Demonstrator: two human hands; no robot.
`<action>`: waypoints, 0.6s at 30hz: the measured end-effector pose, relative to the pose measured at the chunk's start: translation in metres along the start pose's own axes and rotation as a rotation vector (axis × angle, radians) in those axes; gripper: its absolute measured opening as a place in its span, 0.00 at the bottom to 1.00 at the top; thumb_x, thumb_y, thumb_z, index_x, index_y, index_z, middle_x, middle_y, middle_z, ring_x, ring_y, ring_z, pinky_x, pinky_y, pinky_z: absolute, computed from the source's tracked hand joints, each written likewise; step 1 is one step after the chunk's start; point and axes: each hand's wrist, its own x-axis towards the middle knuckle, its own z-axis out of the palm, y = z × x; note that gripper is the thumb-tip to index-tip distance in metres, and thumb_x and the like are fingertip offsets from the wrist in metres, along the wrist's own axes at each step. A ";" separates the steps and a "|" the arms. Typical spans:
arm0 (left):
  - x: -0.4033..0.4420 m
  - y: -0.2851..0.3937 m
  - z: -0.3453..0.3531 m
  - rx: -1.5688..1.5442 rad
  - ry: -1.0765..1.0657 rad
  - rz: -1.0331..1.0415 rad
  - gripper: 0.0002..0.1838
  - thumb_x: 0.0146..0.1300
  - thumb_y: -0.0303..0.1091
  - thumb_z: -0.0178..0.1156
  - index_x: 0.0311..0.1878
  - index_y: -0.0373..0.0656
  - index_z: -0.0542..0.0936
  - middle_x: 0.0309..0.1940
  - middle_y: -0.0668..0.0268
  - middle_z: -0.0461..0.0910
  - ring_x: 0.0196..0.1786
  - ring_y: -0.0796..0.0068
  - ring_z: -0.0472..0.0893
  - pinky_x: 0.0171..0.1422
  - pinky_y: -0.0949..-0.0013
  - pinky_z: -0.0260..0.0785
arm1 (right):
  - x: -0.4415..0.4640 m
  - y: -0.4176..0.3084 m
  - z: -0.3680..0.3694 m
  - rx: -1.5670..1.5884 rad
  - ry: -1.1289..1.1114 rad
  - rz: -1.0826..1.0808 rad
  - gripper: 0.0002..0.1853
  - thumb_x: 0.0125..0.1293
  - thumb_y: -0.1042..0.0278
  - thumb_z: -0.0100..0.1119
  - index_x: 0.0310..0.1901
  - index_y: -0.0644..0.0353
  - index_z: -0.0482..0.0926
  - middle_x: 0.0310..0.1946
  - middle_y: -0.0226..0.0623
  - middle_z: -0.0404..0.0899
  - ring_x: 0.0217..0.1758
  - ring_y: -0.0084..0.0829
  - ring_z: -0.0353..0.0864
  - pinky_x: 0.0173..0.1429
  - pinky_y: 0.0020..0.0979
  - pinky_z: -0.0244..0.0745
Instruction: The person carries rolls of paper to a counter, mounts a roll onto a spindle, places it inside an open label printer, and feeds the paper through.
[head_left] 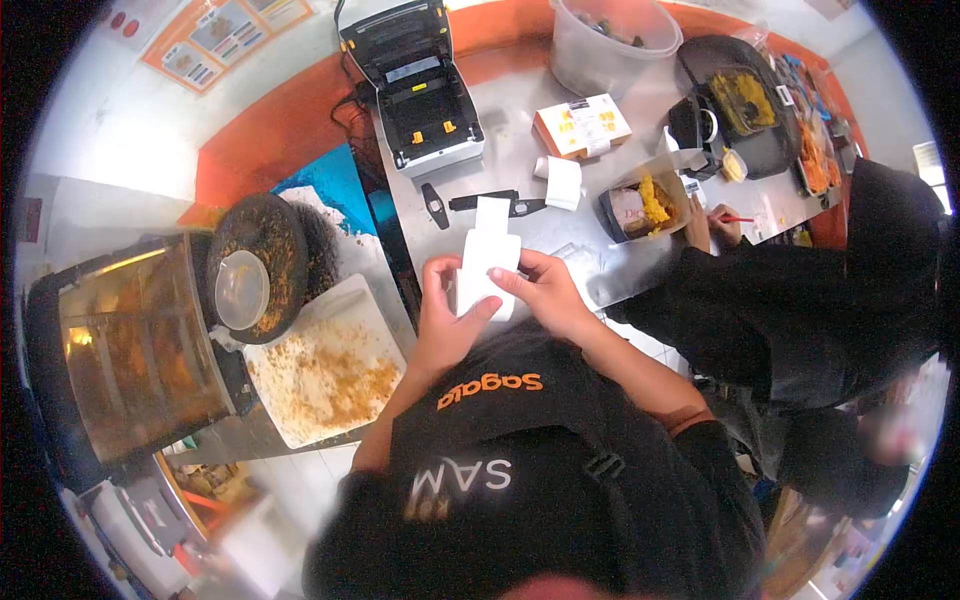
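Both of my hands hold a white paper roll in front of my chest, with a loose strip sticking up from it. My left hand grips its left side, the thumb across the lower front. From the right, my right hand holds it with the thumb pressed on the paper. Beyond it on the metal table lie black parts and a small black piece. A label printer stands with its lid up. Another piece of white paper curls near the black parts.
An orange-white box, a food box and a clear bucket stand on the table. At the right, a co-worker in black holds a red pen. To the left are a crumb-covered tray, a dark bowl and a glass-fronted cabinet.
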 end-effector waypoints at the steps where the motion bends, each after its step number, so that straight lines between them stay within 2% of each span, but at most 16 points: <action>1: -0.001 0.001 0.002 -0.023 0.019 -0.067 0.38 0.58 0.38 0.77 0.64 0.39 0.63 0.56 0.58 0.73 0.61 0.67 0.73 0.67 0.61 0.68 | 0.000 0.001 0.000 0.000 -0.002 0.000 0.22 0.71 0.63 0.66 0.60 0.67 0.80 0.55 0.39 0.83 0.59 0.27 0.79 0.63 0.34 0.75; 5: 0.000 0.004 0.005 -0.030 0.004 -0.116 0.38 0.63 0.37 0.72 0.71 0.37 0.63 0.62 0.56 0.72 0.65 0.65 0.73 0.69 0.61 0.67 | 0.003 0.008 0.002 -0.044 0.093 -0.170 0.20 0.69 0.67 0.68 0.58 0.68 0.81 0.52 0.37 0.84 0.55 0.26 0.81 0.60 0.32 0.77; 6: -0.001 0.013 0.008 -0.039 -0.019 -0.131 0.36 0.68 0.36 0.67 0.74 0.38 0.61 0.66 0.57 0.70 0.68 0.66 0.70 0.71 0.62 0.65 | 0.004 0.008 0.002 -0.060 0.107 -0.244 0.19 0.69 0.67 0.68 0.57 0.69 0.82 0.50 0.37 0.84 0.54 0.26 0.81 0.60 0.32 0.77; 7: -0.001 0.018 0.010 -0.047 -0.042 -0.145 0.34 0.72 0.35 0.62 0.77 0.38 0.60 0.70 0.57 0.67 0.71 0.66 0.68 0.73 0.63 0.63 | 0.003 0.006 0.003 -0.058 0.109 -0.243 0.19 0.69 0.67 0.68 0.57 0.69 0.82 0.50 0.37 0.84 0.54 0.26 0.81 0.60 0.32 0.77; 10: 0.001 -0.002 0.011 -0.048 -0.047 -0.066 0.32 0.75 0.38 0.57 0.76 0.36 0.59 0.68 0.54 0.68 0.73 0.62 0.67 0.75 0.61 0.60 | 0.003 0.000 0.006 -0.072 0.140 -0.184 0.18 0.69 0.68 0.68 0.56 0.70 0.81 0.50 0.38 0.84 0.53 0.27 0.81 0.59 0.32 0.77; 13: 0.005 -0.005 0.014 -0.058 -0.052 -0.036 0.33 0.76 0.41 0.55 0.76 0.35 0.59 0.69 0.54 0.67 0.73 0.62 0.65 0.76 0.60 0.57 | 0.011 0.009 0.011 0.024 0.169 -0.207 0.16 0.70 0.67 0.67 0.53 0.69 0.79 0.49 0.39 0.83 0.53 0.28 0.81 0.57 0.32 0.78; 15: 0.007 -0.002 0.018 -0.091 -0.039 -0.035 0.33 0.75 0.40 0.56 0.75 0.35 0.58 0.69 0.54 0.67 0.72 0.63 0.66 0.76 0.60 0.58 | 0.014 0.015 0.016 0.083 0.313 -0.247 0.15 0.71 0.66 0.66 0.52 0.68 0.77 0.47 0.39 0.83 0.51 0.27 0.81 0.55 0.31 0.78; 16: 0.008 0.001 0.020 -0.127 -0.021 -0.035 0.33 0.74 0.39 0.57 0.75 0.35 0.58 0.68 0.53 0.67 0.71 0.64 0.67 0.75 0.60 0.59 | 0.014 0.017 0.015 0.084 0.314 -0.250 0.15 0.71 0.66 0.66 0.52 0.68 0.77 0.47 0.39 0.83 0.51 0.27 0.81 0.55 0.31 0.78; 18: 0.011 0.005 0.024 -0.171 -0.006 -0.072 0.33 0.72 0.38 0.59 0.73 0.35 0.59 0.66 0.53 0.68 0.70 0.64 0.68 0.74 0.60 0.59 | 0.013 0.020 0.012 -0.063 0.357 -0.190 0.11 0.73 0.66 0.62 0.49 0.64 0.77 0.44 0.32 0.82 0.49 0.21 0.78 0.57 0.27 0.74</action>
